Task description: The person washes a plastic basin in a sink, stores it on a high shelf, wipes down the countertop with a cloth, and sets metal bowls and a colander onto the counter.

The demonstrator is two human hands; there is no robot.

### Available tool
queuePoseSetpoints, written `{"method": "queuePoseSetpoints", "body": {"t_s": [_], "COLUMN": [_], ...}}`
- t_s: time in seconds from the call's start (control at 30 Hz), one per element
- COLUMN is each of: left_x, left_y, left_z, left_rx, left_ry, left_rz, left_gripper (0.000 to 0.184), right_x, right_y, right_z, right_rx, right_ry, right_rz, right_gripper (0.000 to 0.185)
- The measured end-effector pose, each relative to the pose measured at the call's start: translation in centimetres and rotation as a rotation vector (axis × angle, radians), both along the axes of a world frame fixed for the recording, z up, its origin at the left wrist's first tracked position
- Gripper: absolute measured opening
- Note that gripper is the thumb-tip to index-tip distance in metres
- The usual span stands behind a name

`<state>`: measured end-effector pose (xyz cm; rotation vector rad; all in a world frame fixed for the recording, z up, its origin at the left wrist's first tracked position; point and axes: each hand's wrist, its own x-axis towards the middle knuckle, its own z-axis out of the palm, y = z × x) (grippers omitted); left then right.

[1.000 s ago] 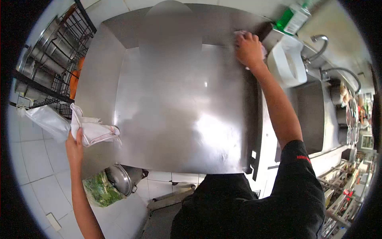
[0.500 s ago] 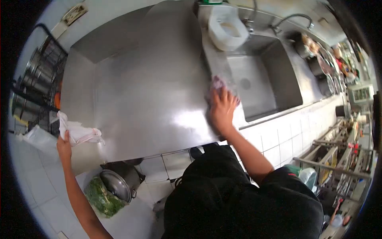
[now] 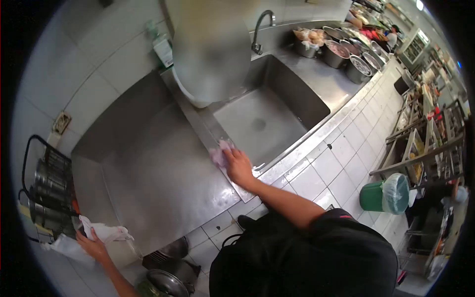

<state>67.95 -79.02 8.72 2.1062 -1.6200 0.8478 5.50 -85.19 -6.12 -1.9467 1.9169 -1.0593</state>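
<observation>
My right hand (image 3: 238,167) presses a pinkish-purple cloth (image 3: 220,151) onto the steel ledge (image 3: 197,118) between a broad shallow steel basin (image 3: 148,173) and a deeper sink (image 3: 262,109). Its fingers are closed over the cloth. At the lower left, my left hand (image 3: 93,246) grips a white cloth (image 3: 111,232) that lies over the basin's left front corner; part of that grip is hidden by the cloth. A white plastic tub (image 3: 187,91) stands at the back of the ledge, partly behind a pale blurred shape (image 3: 213,49).
A curved faucet (image 3: 257,34) rises behind the sink. Several metal pots (image 3: 336,54) with food line the counter to the right. Stacked pots fill a black rack (image 3: 49,183) at left. A lidded pot (image 3: 168,283) sits below; a green bin (image 3: 373,195) stands on the tiled floor.
My view has swung right, bringing the sink nearer the middle and the green bin into fuller view. Both hands keep their cloths; the right one remains on the ledge. A blurred shape now covers the tub.
</observation>
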Motion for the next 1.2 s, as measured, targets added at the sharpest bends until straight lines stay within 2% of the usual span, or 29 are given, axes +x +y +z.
{"method": "queuePoseSetpoints", "body": {"t_s": [0.03, 0.1, 0.2, 0.23, 0.3, 0.33, 0.4, 0.47, 0.57, 0.6, 0.67, 0.8, 0.9, 1.0, 1.1, 1.17, 1.2], "left_x": [-1.6, -9.3, -20.7, -25.5, -34.9, -38.7, -44.5, -49.6, -57.5, -59.7, -63.8, -68.6, -69.7, -70.2, -72.6, -73.6, -75.0], "left_y": [-0.3, -0.7, -0.3, 0.2, 1.6, 2.2, 2.7, 2.4, 2.2, 1.8, 1.2, 0.5, 0.2, -0.1, -1.8, -3.5, -4.6], "left_z": [0.0, -1.3, -3.9, -4.3, -4.0, -4.6, -6.9, -8.9, -9.7, -10.0, -10.7, -13.1, -13.4, -12.5, -9.7, -9.9, -10.5], "left_rx": [-0.037, -0.046, 0.086, 0.126, 0.23, 0.264, 0.313, 0.325, 0.342, 0.347, 0.354, 0.312, 0.301, 0.298, 0.38, 0.369, 0.346], "left_ry": [-0.032, 0.181, 0.414, 0.475, 0.797, 0.821, 0.829, 0.781, 0.688, 0.658, 0.634, 0.627, 0.67, 0.645, 1.053, 1.102, 1.144], "left_rz": [-0.09, -0.162, -0.271, -0.276, -0.293, -0.31, -0.373, -0.437, -0.465, -0.459, -0.432, -0.377, -0.343, -0.32, -0.319, -0.424, -0.476], "left_gripper": [0.062, 0.059, 0.059, 0.059, 0.059, 0.058, 0.056, 0.054, 0.052, 0.051, 0.049, 0.048, 0.047, 0.044, 0.038, 0.034, 0.033], "right_x": [-0.2, -0.5, 0.1, -0.2, -1.1, -2.5, -6.1, -12.0, -20.5, -23.7, -30.1, -42.1, -47.4, -50.5, -54.3, -57.4, -59.3], "right_y": [-3.2, -8.3, -11.9, -9.8, -3.1, 0.5, 6.0, 7.5, 7.5, 7.0, 6.2, 4.4, 3.1, 2.7, 2.2, 2.8, 3.0], "right_z": [-0.4, 0.9, -1.3, 0.2, 2.9, 4.1, 1.6, 2.0, 1.9, 2.4, 1.6, 2.6, 3.7, 6.7, 4.4, 5.5, 5.1], "right_rx": [-0.036, 0.013, 0.205, 0.144, 0.08, 0.118, -0.064, -0.166, -0.172, -0.23, -0.284, -0.226, -0.243, -0.235, -0.149, -0.195, -0.294], "right_ry": [-0.014, 0.033, 0.184, 0.122, 0.083, 0.15, 0.11, 0.057, 0.083, 0.044, 0.028, 0.134, 0.123, -0.259, -0.71, -1.109, -1.14], "right_rz": [0.003, 0.039, 0.163, 0.13, 0.134, 0.194, 0.29, 0.554, 0.513, 0.44, 0.289, 0.002, -0.104, -0.097, -0.504, -0.626, -0.693], "right_gripper": [0.042, 0.038, 0.034, 0.03, 0.03, 0.035, 0.039, 0.042, 0.044, 0.034, 0.039, 0.051, 0.04, 0.037, 0.033, 0.029, 0.03]}}
